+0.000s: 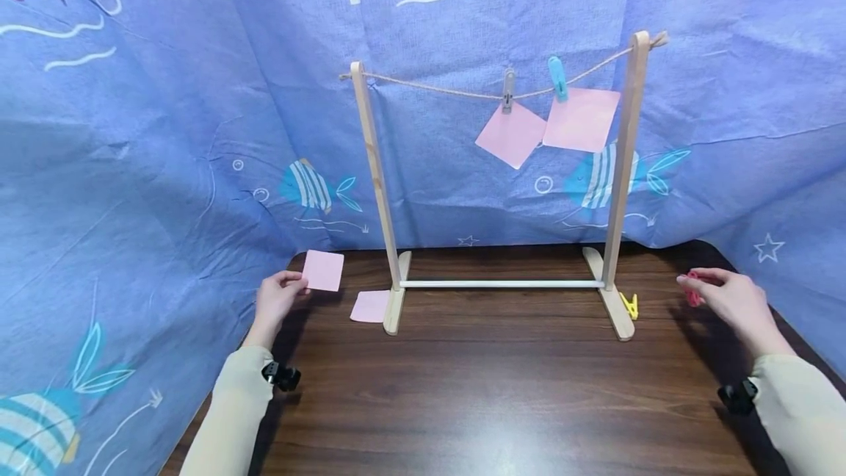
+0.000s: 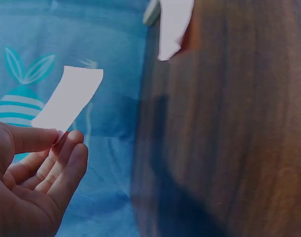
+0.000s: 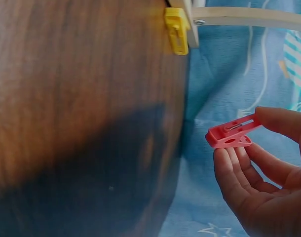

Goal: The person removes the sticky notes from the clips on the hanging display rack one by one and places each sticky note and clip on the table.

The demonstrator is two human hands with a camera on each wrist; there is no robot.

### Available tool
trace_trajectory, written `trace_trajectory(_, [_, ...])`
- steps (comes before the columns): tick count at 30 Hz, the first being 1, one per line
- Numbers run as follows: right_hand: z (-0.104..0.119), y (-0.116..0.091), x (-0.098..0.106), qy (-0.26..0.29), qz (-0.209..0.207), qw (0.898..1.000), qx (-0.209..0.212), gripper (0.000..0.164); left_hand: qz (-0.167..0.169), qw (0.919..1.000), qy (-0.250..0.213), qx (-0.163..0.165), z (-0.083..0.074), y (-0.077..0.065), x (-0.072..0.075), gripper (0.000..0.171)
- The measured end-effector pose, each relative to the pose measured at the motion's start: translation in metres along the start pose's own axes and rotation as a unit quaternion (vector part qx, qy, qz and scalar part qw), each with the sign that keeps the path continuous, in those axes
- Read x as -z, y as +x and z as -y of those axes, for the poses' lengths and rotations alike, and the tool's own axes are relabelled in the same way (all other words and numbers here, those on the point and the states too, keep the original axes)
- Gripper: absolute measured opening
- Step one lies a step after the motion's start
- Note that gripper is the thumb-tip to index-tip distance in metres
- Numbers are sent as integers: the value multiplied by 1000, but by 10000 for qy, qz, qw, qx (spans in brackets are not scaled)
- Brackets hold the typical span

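Note:
On the left side, my left hand pinches a pink square of paper by its edge, raised over the table. The left wrist view shows that paper between thumb and fingers. Far to the right, my right hand holds a red clothespin between thumb and fingers. In the right wrist view the clothespin points away from the palm. Another pink paper lies by the rack's left foot. Beside the right foot rests a yellow clothespin.
A wooden rack with a sagging string stands at the back. Two pink papers hang there, one under a grey clothespin, the other under a blue clothespin. Behind it hangs a blue printed cloth. The table is dark wood.

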State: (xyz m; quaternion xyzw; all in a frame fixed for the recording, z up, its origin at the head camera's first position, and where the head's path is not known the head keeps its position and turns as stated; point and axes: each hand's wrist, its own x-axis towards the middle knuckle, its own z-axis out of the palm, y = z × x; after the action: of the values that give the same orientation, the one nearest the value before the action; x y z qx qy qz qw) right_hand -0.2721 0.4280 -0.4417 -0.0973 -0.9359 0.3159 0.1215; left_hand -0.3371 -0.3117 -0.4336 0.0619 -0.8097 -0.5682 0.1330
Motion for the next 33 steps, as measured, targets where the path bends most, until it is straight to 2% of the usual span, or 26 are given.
trace_trajectory(4, [-7,1,-7,2,217,9996,-156,75,155,9997,25,200,13,0,-4,30])
trace_trajectory(10, [-14,1,-17,120,407,9986,-309,76,261,9986,275,382,30,1,-7,28])
trace_trajectory(16, [-16,5,-24,94,709,9967,-386,75,354,9960,455,680,40,-1,-9,25])
trace_trajectory(22, [-16,11,-30,327,1148,9918,-453,71,441,9943,525,820,45,-1,-9,22])
trace_trajectory(28, [-14,17,-31,215,1291,9903,-462,70,445,9930,729,816,47,2,-8,21])
trace_trajectory(33, [-13,19,-33,302,1395,9881,-576,67,607,9903,950,810,45,5,-5,21])
